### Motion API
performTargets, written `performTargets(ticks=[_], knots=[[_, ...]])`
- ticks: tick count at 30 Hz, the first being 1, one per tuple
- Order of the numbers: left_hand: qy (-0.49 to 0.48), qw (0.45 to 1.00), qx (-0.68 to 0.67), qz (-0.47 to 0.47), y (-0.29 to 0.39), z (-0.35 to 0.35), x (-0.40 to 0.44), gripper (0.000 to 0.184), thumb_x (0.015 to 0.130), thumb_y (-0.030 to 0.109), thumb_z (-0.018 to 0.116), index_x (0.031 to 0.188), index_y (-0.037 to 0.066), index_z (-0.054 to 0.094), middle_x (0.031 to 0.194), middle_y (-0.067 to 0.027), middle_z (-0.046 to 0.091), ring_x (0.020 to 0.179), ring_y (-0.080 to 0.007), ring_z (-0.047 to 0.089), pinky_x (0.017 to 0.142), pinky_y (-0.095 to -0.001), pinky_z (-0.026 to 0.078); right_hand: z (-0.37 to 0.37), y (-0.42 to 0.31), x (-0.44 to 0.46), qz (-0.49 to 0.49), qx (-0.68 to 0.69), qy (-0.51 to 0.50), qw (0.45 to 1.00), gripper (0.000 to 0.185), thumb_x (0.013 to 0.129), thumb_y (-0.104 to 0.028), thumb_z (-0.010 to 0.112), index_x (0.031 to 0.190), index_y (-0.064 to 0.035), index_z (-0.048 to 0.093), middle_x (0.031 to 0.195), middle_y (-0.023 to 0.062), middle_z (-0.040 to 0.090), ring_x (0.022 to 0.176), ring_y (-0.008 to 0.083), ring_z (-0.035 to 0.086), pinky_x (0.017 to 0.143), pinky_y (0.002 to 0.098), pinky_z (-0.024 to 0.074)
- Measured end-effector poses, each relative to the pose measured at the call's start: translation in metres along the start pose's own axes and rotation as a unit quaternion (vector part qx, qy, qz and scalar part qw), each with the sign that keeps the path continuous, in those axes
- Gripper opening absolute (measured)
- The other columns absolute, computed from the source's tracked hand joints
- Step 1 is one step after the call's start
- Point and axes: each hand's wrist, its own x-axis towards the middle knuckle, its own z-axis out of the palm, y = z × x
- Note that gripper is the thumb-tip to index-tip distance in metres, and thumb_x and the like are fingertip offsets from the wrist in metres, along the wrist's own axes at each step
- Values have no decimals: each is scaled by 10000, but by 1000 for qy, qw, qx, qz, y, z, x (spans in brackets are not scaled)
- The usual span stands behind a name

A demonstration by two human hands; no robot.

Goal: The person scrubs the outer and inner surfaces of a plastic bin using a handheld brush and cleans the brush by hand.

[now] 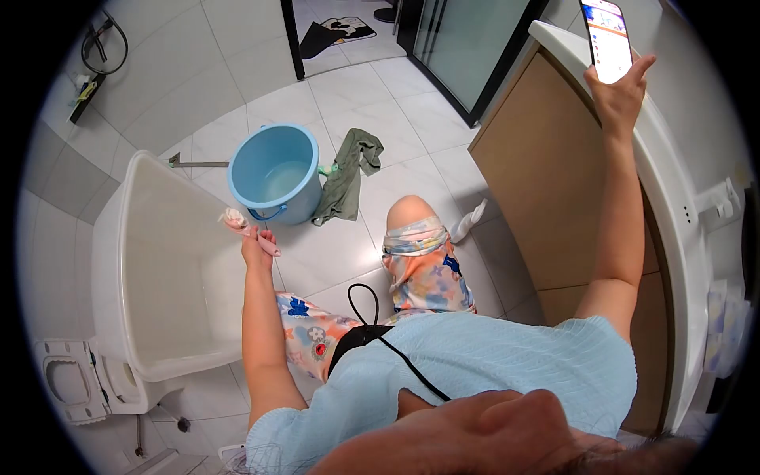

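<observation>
My left hand [257,247] is closed around the handle of a small pink brush [269,246], its whitish head pointing up and left near the rim of a white bathtub [142,261]. Just beyond that hand stands a light blue bucket [241,158] with some water in it. Over at the upper right, my right hand [619,99] grips a smartphone [608,39] with a lit screen, above the edge of a white counter [653,150]. A green cloth [342,186] lies on the floor against the bucket's right side.
A brown cabinet [546,166] fills the right side under the counter. At the back are a glass door [467,47] and a doorway with a mat [348,30]. A white toilet seat [67,380] is at lower left. White tiles [388,158] cover the floor.
</observation>
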Motion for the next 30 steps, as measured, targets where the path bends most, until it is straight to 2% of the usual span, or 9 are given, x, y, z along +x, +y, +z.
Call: performTargets(ticks=[1,2,6,7,9,12,15,19,30], knots=[[4,1000,-2,-1,-1,0,0,223,986,221,458,1156,76,468,850,-65,545,756,-194,571,660,-354,511,0,-3,-4,-66,40,29,997,1128,681,-213,738,1462,46,-35,1191,285,500,1083,420,467,963,476,380],[8,1000,-3,-2,-1,1,0,227,987,223,456,1158,75,468,849,-66,546,755,-196,571,657,-356,511,1,-10,-11,-50,34,48,997,1150,672,-176,740,1478,-2,-60,1187,272,509,1075,422,482,932,470,416],[7,1000,5,-2,-2,0,0,229,987,218,456,1162,71,463,843,-70,546,749,-199,571,656,-359,512,2,-39,-41,-33,37,79,996,1166,658,-125,744,1482,5,-69,1217,245,512,1031,417,533,879,447,468],[-1,1000,5,2,-2,-1,1,227,988,216,456,1162,70,463,838,-71,546,744,-201,571,653,-360,513,4,-47,-52,-34,40,77,996,1166,658,-125,744,1482,5,-69,1217,245,512,1031,417,533,879,447,468],[0,1000,7,5,-2,-2,-1,226,988,214,455,1162,70,463,833,-73,546,739,-203,570,650,-361,513,14,-61,-76,-63,177,56,981,1166,638,-82,746,1484,19,-50,1223,242,513,1034,393,539,884,430,470],[18,1000,13,-2,-2,2,-2,224,987,210,456,1163,71,462,829,-76,547,734,-202,570,648,-358,513,26,-91,-115,-54,185,13,981,1166,622,-55,741,1490,16,-35,1236,227,510,1057,365,532,901,410,464],[11,1000,22,4,-3,-4,-3,223,985,211,462,1157,71,467,829,-75,549,733,-201,573,644,-356,515,50,-112,-163,62,258,-79,961,1151,622,-75,750,1489,16,-2,1277,224,473,1101,367,510,936,393,443],[13,999,31,-2,1,-3,-9,211,988,217,459,1141,75,479,813,-65,551,727,-194,573,638,-350,517,105,-123,-231,134,297,-167,931,1127,631,-112,753,1482,29,29,1263,239,465,1120,382,489,939,407,436],[83,991,106,-25,10,19,-30,231,981,251,482,1122,68,473,761,-70,519,683,-201,537,619,-340,484,272,-115,-457,314,223,-363,848,1104,618,-168,735,1468,53,66,1093,276,505,1011,419,500,902,468,418]])
